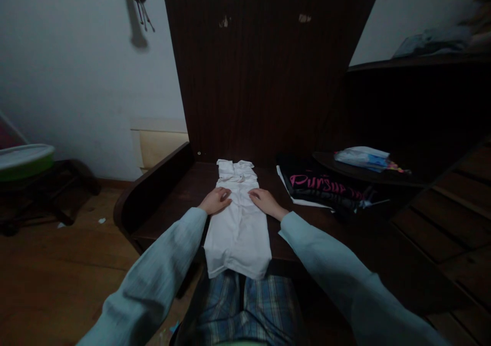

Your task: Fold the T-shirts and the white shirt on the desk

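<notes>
dark desktop (169, 205), pale wall (76, 80), white garment (238, 233) under left hand (216, 201) and right hand (267, 203), grip half-curled, hold unclear

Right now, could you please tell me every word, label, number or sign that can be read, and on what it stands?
"Pursue": pink print on the black folded cloth.
Print after it, same cloth: too blurred to read.
Plastic packet: no words I can read.

The cloth (238, 233) was white, the surface (178, 200) under it dark brown, the trousers (268, 301) below it blue plaid.
</notes>
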A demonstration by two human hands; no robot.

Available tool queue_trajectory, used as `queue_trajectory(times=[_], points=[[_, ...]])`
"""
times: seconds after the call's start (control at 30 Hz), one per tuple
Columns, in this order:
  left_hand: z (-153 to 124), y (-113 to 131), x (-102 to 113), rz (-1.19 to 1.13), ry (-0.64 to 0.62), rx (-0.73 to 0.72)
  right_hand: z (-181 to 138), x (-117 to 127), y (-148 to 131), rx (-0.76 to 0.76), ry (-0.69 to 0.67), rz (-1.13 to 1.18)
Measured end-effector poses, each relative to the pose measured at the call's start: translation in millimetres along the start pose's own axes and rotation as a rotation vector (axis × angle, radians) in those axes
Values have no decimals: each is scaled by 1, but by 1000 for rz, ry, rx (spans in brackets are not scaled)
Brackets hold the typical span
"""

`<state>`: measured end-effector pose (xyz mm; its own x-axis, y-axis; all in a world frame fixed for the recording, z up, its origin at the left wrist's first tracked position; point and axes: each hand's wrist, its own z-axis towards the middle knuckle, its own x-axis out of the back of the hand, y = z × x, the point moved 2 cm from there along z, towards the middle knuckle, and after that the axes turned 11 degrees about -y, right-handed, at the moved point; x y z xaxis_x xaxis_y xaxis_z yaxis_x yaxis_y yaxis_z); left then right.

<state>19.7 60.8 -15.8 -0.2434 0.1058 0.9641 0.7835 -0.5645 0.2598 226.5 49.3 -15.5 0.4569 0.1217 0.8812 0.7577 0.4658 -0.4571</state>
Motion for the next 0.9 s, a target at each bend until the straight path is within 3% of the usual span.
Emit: queue_trajectory(times=[0.17, 0.37, 0.53, 0.67, 0.77, 0.83, 0.9], points=[[-13, 3, -12, 98, -116, 52, -34, -15, 2, -19, -120, -102], [7, -6, -10, 106, -260, 125, -18, -12, 16, -46, -275, -200], [29, -14, -4, 114, -225, 159, 6, -5, 26, -63, -267, -213], [38, -15, 3, 115, -111, 128, 15, -1, 27, -79, -203, -152], [19, -6, 12, 29, 25, 82, -1, 5, 18, -110, -50, -39], [-9, 5, 18, -85, 102, 68, -26, 8, 7, -71, 35, 59], [-46, 20, 22, -192, 97, 16, -57, 8, -7, 6, 51, 150]])
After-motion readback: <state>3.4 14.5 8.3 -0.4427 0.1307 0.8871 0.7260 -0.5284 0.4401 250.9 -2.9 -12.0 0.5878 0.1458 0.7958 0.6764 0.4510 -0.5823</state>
